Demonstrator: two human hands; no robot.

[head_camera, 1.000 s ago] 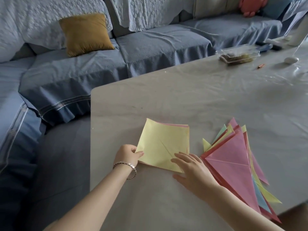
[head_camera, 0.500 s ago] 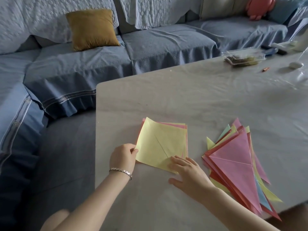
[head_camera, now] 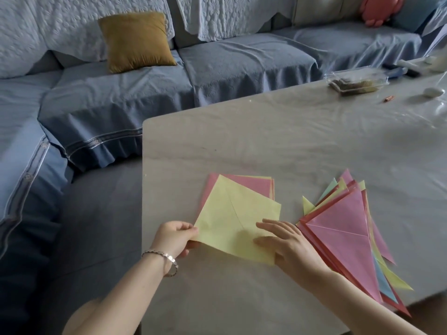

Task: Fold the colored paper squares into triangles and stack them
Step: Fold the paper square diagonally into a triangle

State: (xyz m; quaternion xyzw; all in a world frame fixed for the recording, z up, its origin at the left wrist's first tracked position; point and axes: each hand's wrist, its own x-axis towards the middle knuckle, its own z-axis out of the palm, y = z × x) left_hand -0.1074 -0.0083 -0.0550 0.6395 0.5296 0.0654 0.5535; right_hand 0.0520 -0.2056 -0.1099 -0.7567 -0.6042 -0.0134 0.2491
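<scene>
1. The left hand (head_camera: 175,238) has its fingers (head_camera: 186,228) curled in, pinching the left corner of the yellow sheet (head_camera: 232,218) against the thumb. A thin metal bracelet (head_camera: 167,258) circles that wrist.
2. The right hand (head_camera: 291,247) lies flat, palm down, with its fingers (head_camera: 273,226) straight and slightly spread. They press on the sheet's near right part and grip nothing.
3. The yellow sheet is a thin, matte paper square, turned corner-on like a diamond. A faint curved crease runs down its middle. It lies on the near part of the worktop (head_camera: 266,141), partly over the pile of squares (head_camera: 251,187).
4. That pile is flat and unfolded, with a pink sheet uppermost and yellow edges showing at its far side.
5. Just right of the right hand is the stack of triangles (head_camera: 343,240). These are long folded points fanned loosely, pink on top, with red, yellow, green and blue tips showing beneath.
6. The worktop is pale and faintly mottled with a rounded corner. A clear plastic box (head_camera: 358,79) sits at its far right.
7. Behind is a sofa (head_camera: 229,64) in blue quilted covers, with a mustard cushion (head_camera: 136,41).
</scene>
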